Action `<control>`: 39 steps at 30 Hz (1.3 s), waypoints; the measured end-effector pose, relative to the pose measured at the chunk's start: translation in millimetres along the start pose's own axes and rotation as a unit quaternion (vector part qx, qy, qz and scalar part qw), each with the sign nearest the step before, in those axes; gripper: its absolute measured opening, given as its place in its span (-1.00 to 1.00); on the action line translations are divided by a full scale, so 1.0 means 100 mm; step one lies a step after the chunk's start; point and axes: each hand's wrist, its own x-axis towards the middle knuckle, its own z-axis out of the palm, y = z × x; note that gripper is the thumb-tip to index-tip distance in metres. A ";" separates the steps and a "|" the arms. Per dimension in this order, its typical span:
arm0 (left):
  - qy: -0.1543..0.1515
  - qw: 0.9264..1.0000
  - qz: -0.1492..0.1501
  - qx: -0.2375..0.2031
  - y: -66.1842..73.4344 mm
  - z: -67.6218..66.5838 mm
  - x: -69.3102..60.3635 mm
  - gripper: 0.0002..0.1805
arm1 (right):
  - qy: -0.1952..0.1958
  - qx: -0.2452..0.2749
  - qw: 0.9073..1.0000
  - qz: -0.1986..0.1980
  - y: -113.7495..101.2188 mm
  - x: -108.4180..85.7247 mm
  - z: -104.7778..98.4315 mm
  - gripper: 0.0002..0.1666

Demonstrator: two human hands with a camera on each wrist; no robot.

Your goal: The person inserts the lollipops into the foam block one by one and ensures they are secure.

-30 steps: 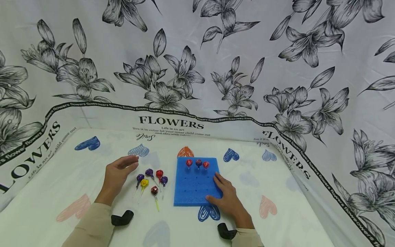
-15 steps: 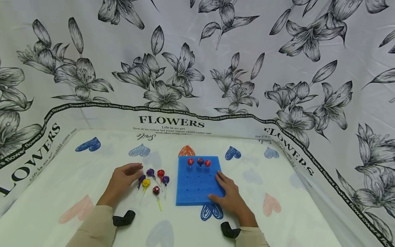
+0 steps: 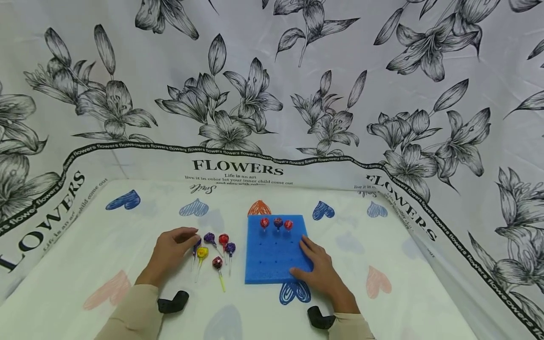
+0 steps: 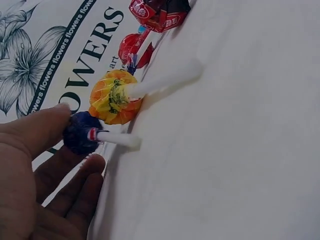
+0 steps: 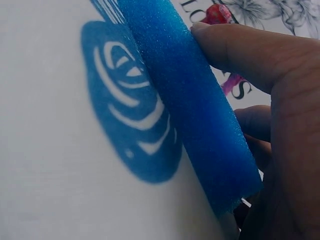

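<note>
In the head view my left hand point(image 3: 170, 250) is at the left side of a loose group of lollipops. The left wrist view shows its thumb and forefinger pinching the wrapped head of a purple lollipop point(image 4: 80, 132), whose white stick points away from the palm. Right beside that one lies a yellow lollipop point(image 4: 115, 97). A blue foam block point(image 3: 267, 271) lies flat to the right, with three lollipops point(image 3: 278, 223) upright along its far edge and rows of small holes nearer. My right hand point(image 3: 320, 271) rests on its right edge, thumb on top, fingers spread.
Between left hand and block lie a red lollipop point(image 3: 223, 239), a dark red lollipop point(image 3: 217, 262) with a yellow stick, and two more purple lollipops. A white cloth point(image 3: 365, 245) with printed hearts covers the table. A flower-printed curtain point(image 3: 255, 123) hangs behind.
My left hand has come down and to the right, from above the table onto the leftmost purple lollipop. My right hand stays on the foam block; the view has shifted slightly.
</note>
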 end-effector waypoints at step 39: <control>0.216 0.939 0.179 -0.199 0.97 -0.36 -0.21 -0.67 | -0.002 -0.002 1.000 -0.009 0.05 0.02 -0.01 0.06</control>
